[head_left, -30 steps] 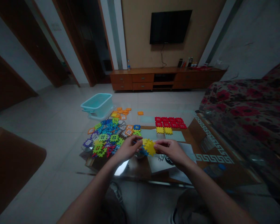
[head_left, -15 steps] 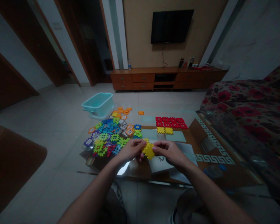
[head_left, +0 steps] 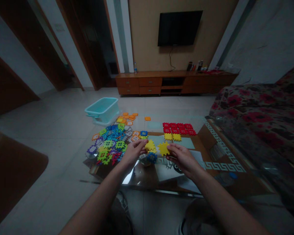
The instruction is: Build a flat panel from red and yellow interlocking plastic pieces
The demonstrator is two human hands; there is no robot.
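My left hand (head_left: 134,152) pinches a yellow toothed building tile (head_left: 150,146) by its left side. Another yellow tile (head_left: 164,148) is between the fingertips of my right hand (head_left: 182,157); a narrow gap parts the two tiles. Below the left one, a blue tile (head_left: 152,157) shows near the table's front. Beyond my right hand, two yellow tiles (head_left: 168,136) lie against the near edge of a block of red tiles (head_left: 178,128) laid in two rows. A mixed heap of coloured tiles (head_left: 112,138) spreads to the left of my left hand.
The glass-topped table (head_left: 142,181) has a patterned right border. A turquoise plastic tub (head_left: 103,110) stands at its far left corner, with orange tiles (head_left: 130,117) nearby. A bottle with a blue cap (head_left: 229,178) is at the right. A flowered sofa (head_left: 257,104) lines the right side.
My hands have moved apart, and the yellow pieces that were together between them are now separate, one in each hand. The blue tile below has come into view.
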